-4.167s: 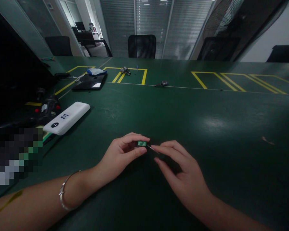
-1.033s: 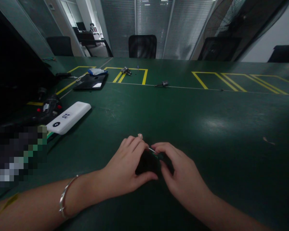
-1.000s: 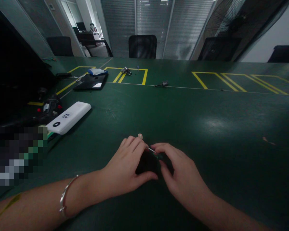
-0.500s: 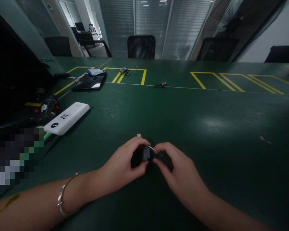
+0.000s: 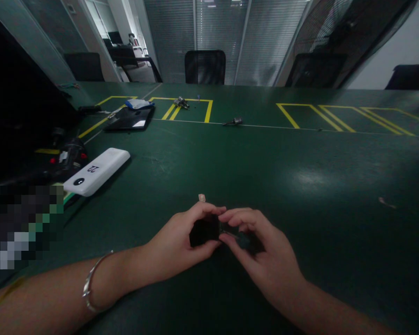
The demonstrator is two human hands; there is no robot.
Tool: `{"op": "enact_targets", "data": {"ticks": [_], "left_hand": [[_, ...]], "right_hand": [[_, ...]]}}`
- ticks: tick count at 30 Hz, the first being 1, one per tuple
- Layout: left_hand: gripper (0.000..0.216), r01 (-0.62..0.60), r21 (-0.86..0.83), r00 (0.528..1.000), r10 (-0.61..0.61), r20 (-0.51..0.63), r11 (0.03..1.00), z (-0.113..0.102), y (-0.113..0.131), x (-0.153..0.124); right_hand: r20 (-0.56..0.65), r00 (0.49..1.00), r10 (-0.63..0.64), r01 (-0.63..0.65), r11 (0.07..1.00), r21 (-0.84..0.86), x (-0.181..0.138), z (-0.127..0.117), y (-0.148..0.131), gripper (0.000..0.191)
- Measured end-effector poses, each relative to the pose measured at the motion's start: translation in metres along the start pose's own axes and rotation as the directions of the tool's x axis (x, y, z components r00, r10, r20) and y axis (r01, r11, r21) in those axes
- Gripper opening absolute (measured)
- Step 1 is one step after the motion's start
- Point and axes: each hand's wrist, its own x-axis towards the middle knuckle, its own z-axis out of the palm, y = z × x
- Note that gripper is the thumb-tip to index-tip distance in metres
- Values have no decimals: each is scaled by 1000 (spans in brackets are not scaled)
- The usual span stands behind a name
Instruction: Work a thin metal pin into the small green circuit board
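Note:
My left hand (image 5: 179,239) is curled, its thumb and fingers closed at the tips on a small dark piece (image 5: 221,227). Most of that piece is hidden between the fingertips, so its kind is unclear. From the other side my right hand (image 5: 270,249) pinches at the same spot, its fingertips touching those of the left. A thin metal bit (image 5: 229,233) shows in the gap inside the right hand. Both hands are just above the green table (image 5: 209,172). Behind the left hand's knuckles, a small pale tab (image 5: 201,197) sticks up.
To the left lies a white power bank (image 5: 99,171) marked 22, beside a dark device (image 5: 70,156) with red parts. Farther back are a black flat case (image 5: 129,119), a blue-white packet (image 5: 139,103), small metal parts (image 5: 181,103) and a drill-chuck-like piece (image 5: 236,121).
My right fingers have moved left and closed in against the left fingertips. The dark piece, whose grey face showed before, is now mostly covered, and the metal bit sits lower.

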Motion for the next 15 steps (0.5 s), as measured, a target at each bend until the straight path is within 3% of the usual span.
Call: {"op": "enact_targets", "data": {"ticks": [7,15], "left_hand": [[45,18,-80,1000,-18,1,997,1,1,-1],[43,131,-466,991,-115,61,875,10,-7,-2]], "right_hand": [[17,1000,6,-6,1000,0,-1,-2,-1,20],[40,999,8,-8,1000,-1,-1,-2,3,25]]}}
